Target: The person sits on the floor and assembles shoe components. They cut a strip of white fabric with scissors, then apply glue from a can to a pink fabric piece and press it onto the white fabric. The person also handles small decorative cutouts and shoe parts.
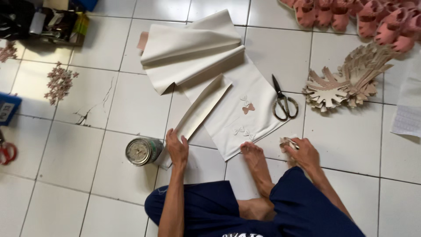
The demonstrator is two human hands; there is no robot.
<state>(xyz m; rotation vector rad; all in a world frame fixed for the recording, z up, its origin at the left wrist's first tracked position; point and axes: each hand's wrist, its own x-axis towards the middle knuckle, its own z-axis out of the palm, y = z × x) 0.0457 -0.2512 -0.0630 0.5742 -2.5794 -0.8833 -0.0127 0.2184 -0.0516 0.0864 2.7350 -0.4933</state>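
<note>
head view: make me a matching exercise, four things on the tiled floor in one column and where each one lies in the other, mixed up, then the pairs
Things:
1. black-handled metal scissors
2. round metal tin can
3. stack of pink sandal soles
4. small pink flower-shaped cutouts

Places:
A. top right corner
B. right of the cream sheet
C. far left, by the cracked tile
D. just left of the left hand

Pairs: 1-B, 2-D, 3-A, 4-C
</note>
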